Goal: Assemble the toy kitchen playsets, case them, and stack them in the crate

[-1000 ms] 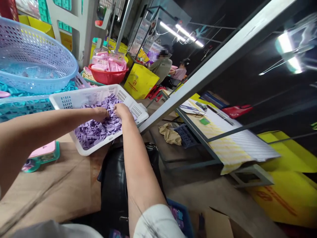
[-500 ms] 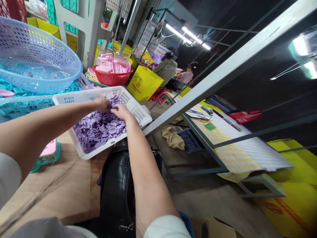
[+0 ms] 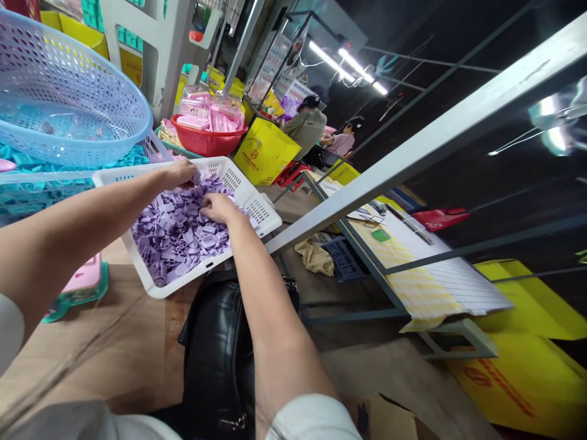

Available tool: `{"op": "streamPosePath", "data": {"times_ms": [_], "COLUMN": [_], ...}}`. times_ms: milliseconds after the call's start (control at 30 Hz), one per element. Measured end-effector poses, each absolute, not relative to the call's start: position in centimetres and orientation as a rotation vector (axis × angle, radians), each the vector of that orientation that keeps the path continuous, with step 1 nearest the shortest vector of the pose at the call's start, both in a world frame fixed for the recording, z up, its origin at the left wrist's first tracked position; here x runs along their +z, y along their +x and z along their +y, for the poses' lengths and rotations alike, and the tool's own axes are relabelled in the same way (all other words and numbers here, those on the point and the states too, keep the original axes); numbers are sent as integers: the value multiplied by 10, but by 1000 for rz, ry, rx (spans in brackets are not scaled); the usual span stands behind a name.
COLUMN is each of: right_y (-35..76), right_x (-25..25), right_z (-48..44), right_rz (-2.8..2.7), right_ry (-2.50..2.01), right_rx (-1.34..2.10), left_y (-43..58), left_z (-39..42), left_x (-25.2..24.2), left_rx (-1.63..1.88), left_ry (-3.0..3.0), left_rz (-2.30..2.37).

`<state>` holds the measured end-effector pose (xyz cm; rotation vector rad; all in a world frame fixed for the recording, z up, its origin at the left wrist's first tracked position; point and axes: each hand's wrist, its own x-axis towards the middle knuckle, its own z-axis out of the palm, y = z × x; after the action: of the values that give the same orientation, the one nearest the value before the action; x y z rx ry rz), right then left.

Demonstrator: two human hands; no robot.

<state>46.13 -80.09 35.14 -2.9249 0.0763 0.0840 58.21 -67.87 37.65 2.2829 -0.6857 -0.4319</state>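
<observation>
Hands digging in the white basket (image 3: 257, 208) of purple pieces (image 3: 183, 229): your left hand (image 3: 181, 173) is pinching pieces at the far wall, your right hand (image 3: 219, 208) curling loosely over the pile. The basket is overhanging the counter (image 3: 114, 342) edge; pressing down could tip it.

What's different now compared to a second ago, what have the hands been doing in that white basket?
The left hand slid from the middle of the purple parts toward the far wall of the white basket, while the right hand stayed on the pile, so the hands have parted. Whether either grips a piece is unclear. Basket, black bag and blue basket stayed put.
</observation>
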Motion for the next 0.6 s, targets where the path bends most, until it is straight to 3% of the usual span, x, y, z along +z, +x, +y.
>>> {"op": "streamPosePath", "data": {"times_ms": [100, 233, 433, 600], "right_y": [466, 470, 467, 466], "right_x": [348, 346, 347, 349], "right_z": [-789, -779, -795, -806], "right_rz": [-262, -304, -139, 208], "right_ry": [-2957, -2962, -2887, -2414], "right_rx": [269, 375, 306, 237], "left_y": [588, 592, 585, 581], "left_z": [-675, -667, -663, -661], "left_x": [385, 392, 382, 381], "left_rx": [-504, -622, -657, -882], "left_ry": [2037, 1677, 2189, 2248], "left_rz": [-601, -541, -731, -823]}}
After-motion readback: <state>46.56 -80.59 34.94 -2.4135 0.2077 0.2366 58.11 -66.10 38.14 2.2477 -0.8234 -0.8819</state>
